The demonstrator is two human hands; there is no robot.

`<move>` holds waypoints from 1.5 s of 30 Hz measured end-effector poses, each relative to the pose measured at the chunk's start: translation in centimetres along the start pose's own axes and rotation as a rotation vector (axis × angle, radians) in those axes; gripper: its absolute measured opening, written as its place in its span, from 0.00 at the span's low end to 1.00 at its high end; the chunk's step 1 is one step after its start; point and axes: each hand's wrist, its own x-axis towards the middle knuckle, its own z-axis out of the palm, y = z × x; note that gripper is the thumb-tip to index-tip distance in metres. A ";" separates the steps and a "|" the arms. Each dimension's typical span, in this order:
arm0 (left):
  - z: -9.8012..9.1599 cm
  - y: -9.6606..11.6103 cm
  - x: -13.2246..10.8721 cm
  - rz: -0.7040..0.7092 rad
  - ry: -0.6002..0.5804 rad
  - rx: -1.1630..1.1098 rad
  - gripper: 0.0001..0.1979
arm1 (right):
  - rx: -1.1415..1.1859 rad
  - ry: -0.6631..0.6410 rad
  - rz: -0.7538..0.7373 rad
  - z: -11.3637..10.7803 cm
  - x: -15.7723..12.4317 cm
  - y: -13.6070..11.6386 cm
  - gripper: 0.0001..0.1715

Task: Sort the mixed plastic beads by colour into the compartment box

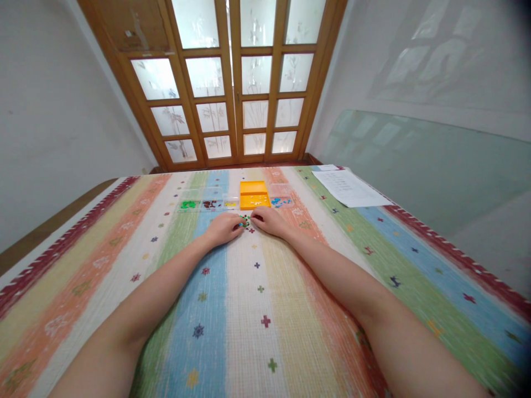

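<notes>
Filling the lower view, a desk (244, 342) under a striped, patterned cloth; behind its far edge, wooden doors (235, 83) with frosted panes, set between a pale left wall (58, 94) and a pale right wall (373, 33); along the latter, a greenish sheet (385, 146) with reflections across it; reaching in from the lower corners, two bare forearms, converging near the middle of the cloth.

Toward the far right of the desk, white paper (348, 187) with faint lines, too small to read; at the far middle, an orange box (252, 188), standing open, with small white pieces (258, 202) in its near part; to its left, clear boxes with green pieces (188, 204), dark brown pieces (211, 204) and, just beside the orange wall, yellow pieces (230, 204); to its right, another clear box with blue pieces (281, 202).

Just in front of the boxes, left hand (224, 228) and right hand (266, 219), low over the cloth and facing each other; between them, a small, mostly green cluster (246, 222); left fingers curled and bunched against its left edge, right fingers bent with tips close to its right side; cannot tell, at this size, how far parted or whether gripping any of it.
</notes>
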 end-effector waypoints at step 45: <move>-3.4 -14.2 -5.8 -1.116 0.714 -0.068 0.14 | 0.114 0.098 0.052 0.2 0.0 -0.1 0.08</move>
